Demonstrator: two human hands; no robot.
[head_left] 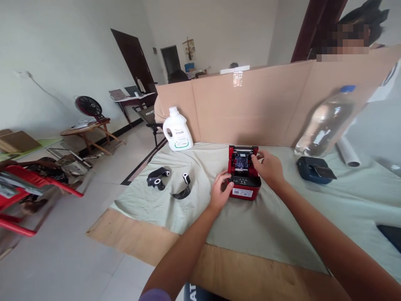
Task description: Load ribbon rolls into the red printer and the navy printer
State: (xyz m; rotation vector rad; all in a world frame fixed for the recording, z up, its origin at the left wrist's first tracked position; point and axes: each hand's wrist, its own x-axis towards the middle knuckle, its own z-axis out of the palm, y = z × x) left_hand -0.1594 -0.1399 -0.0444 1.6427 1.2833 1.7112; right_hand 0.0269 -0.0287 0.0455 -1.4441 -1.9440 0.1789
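Observation:
A small red and black label printer stands on the cloth with its top raised, and a shiny dark ribbon shows inside. My left hand grips the printer's front left corner, fingers along the side and thumb at the front edge. At the raised right side, my right hand has its thumb and fingers closed on the printer's edge; its fingertips are partly hidden. Left of the printer lie a loose ribbon roll with a dark trailing strip and a pair of ribbon rolls.
A white detergent jug stands at the back left, before a cardboard screen. To the right are a dark blue device, a large clear bottle and a white paper roll. A person is behind the screen.

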